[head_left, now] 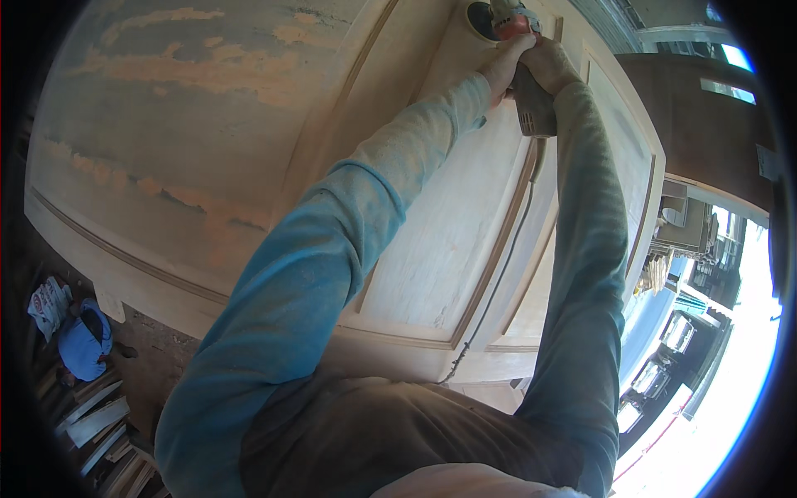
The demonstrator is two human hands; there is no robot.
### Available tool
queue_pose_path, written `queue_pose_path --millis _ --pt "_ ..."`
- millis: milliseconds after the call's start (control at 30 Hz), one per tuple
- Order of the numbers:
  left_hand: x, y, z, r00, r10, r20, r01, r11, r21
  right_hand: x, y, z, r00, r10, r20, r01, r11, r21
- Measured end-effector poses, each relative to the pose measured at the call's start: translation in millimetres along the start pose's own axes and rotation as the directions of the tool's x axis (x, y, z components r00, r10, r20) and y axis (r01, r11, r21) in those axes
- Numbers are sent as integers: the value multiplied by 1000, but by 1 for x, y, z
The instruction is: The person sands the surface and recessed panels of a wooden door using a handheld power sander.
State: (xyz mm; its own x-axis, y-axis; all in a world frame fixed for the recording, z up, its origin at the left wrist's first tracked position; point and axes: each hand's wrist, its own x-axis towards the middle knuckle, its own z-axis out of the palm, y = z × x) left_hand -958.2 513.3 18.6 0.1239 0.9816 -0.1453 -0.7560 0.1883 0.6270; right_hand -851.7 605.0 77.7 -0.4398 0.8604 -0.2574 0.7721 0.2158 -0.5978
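Note:
A large pale wooden door [207, 124] with raised panels lies flat in front of me, parts of it patched with light filler. Both my arms, in dusty blue sleeves, stretch to its far end. My left hand [508, 60] grips the front of a grey and orange power sander [525, 83], near its head. My right hand [548, 65] is wrapped around the sander's body. The dark sanding disc [480, 18] presses on the door's panel. The sander's cord [498, 266] trails back along the door toward me.
Wood offcuts [95, 423] lie on the dirt floor at lower left, beside a blue bag [83, 340] and a white sack [48, 305]. A dark wooden cabinet [706, 133] stands at upper right. Bright daylight and vehicles [664, 357] show at right.

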Motion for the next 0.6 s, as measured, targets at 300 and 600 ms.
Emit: queue_pose_path --millis 300,600 --pt "63 34 -1 1000 -12 -7 12 1000 26 69 7 -30 995 105 3 -104 979 174" --pt "137 44 -17 997 8 77 -12 999 49 126 9 -54 991 132 -13 -129 982 141"
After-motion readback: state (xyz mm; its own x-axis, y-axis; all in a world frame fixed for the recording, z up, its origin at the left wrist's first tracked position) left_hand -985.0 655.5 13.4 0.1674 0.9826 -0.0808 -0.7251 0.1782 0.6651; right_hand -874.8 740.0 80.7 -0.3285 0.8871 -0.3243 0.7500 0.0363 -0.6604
